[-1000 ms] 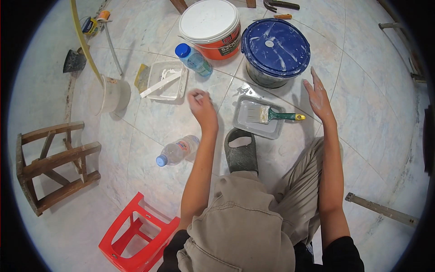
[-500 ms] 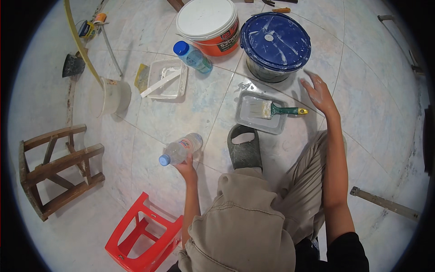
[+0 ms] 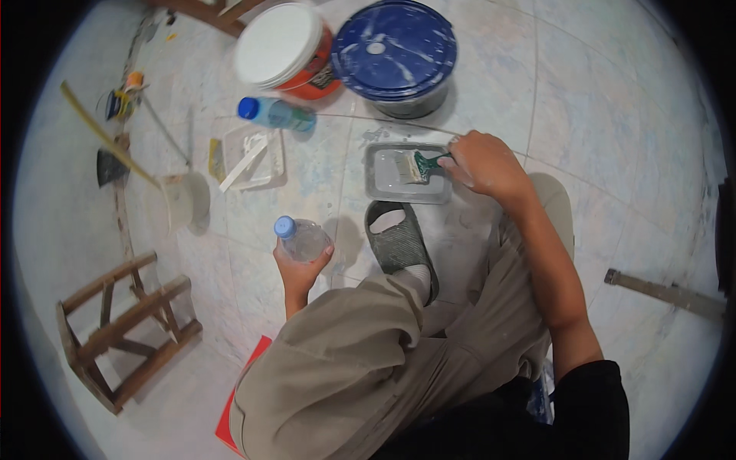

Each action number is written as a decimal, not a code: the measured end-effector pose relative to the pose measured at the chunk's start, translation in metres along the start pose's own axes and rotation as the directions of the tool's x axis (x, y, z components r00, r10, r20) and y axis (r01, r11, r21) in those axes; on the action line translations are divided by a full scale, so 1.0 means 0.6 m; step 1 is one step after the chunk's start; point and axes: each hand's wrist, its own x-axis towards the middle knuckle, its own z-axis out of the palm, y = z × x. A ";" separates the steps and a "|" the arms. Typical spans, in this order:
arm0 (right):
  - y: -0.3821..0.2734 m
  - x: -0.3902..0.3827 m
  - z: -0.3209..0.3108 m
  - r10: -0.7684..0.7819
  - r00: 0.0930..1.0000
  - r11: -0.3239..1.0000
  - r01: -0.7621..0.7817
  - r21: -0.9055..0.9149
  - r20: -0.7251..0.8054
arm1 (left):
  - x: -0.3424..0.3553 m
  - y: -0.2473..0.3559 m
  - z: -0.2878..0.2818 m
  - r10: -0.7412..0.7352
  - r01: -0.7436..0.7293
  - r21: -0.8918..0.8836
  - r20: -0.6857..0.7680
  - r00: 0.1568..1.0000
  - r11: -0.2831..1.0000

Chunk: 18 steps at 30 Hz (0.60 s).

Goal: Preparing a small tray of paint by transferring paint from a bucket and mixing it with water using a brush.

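My left hand (image 3: 301, 264) is wrapped round a clear plastic bottle (image 3: 305, 239) with a light blue cap, which stands tilted toward me. In my right hand (image 3: 484, 163) is the green handle of a flat paintbrush (image 3: 423, 165). Its pale bristles rest in a shallow grey tray (image 3: 374, 193) holding greyish liquid. Just beyond that tray stands a bucket with a paint-smeared dark blue lid (image 3: 406, 50). My right fingers cover the end of the brush handle. A sandalled foot (image 3: 400, 238) is planted close to the tray's near side.
An orange bucket with a white lid (image 3: 277, 44) stands at the back, a blue-capped bottle (image 3: 280, 113) before it. To the left are a white tub (image 3: 277, 159) with a flat stick, a pale bucket (image 3: 188, 201), and a wooden stool (image 3: 126, 330). A red plastic stool (image 3: 230, 418) shows beside my leg.
My right hand has come down from beside the blue-lidded bucket and taken the brush handle. The bottle in my left hand has swung more upright. The view has shifted.
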 end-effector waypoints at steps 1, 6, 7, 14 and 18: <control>-0.008 -0.006 -0.018 -0.021 1.000 0.999 0.021 0.036 0.005 | 0.002 0.010 0.011 0.006 -0.007 0.036 0.031 1.000 0.999; -0.013 -0.045 -0.051 0.000 0.996 1.000 -0.002 -0.025 -0.090 | 0.019 0.062 0.063 -0.028 0.020 0.214 0.033 0.999 0.977; -0.018 -0.052 -0.058 0.079 0.995 0.996 -0.081 -0.038 -0.053 | 0.025 0.077 0.079 -0.055 0.038 0.255 0.058 0.997 0.966; 0.003 -0.053 -0.020 0.112 0.991 0.994 -0.112 0.003 -0.075 | 0.035 0.068 0.084 -0.176 0.044 0.469 0.241 0.955 0.882; 0.017 -0.039 -0.017 0.131 0.988 0.991 -0.132 -0.005 -0.079 | 0.048 0.067 0.086 -0.246 0.015 0.592 0.312 0.918 0.806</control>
